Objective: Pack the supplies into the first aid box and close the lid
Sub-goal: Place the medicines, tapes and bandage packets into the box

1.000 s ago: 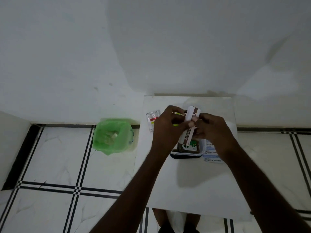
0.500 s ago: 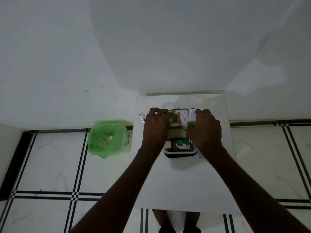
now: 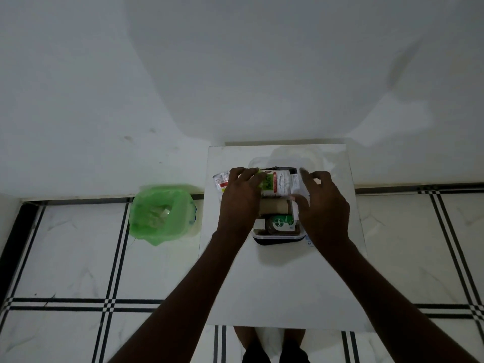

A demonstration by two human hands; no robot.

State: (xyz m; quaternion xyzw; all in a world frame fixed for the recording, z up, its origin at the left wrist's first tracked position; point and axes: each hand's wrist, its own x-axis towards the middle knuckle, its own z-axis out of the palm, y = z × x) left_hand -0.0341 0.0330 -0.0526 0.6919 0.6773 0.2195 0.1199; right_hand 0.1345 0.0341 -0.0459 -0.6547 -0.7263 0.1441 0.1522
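Note:
The first aid box (image 3: 279, 239), dark blue with a white rim, stands on a small white table (image 3: 282, 284). Its clear lid (image 3: 288, 158) lies open behind it. Inside lie a Dettol bottle (image 3: 280, 223), a brown roll (image 3: 275, 206) and, on top at the far end, a green-and-white cotton swab pack (image 3: 278, 183). My left hand (image 3: 241, 200) grips the pack's left end. My right hand (image 3: 323, 210) hovers over the box's right side with fingers apart, just off the pack's right end. A small clear packet (image 3: 220, 180) lies left of the box, partly hidden by my left hand.
A bin lined with a green bag (image 3: 162, 213) stands on the tiled floor left of the table. A printed leaflet (image 3: 309, 242) peeks out beside the box under my right wrist. The white wall rises directly behind the table.
The pack, held upright above the box a second ago, now lies flat in its far end. My right hand's fingers have opened off it; my left hand stays on it.

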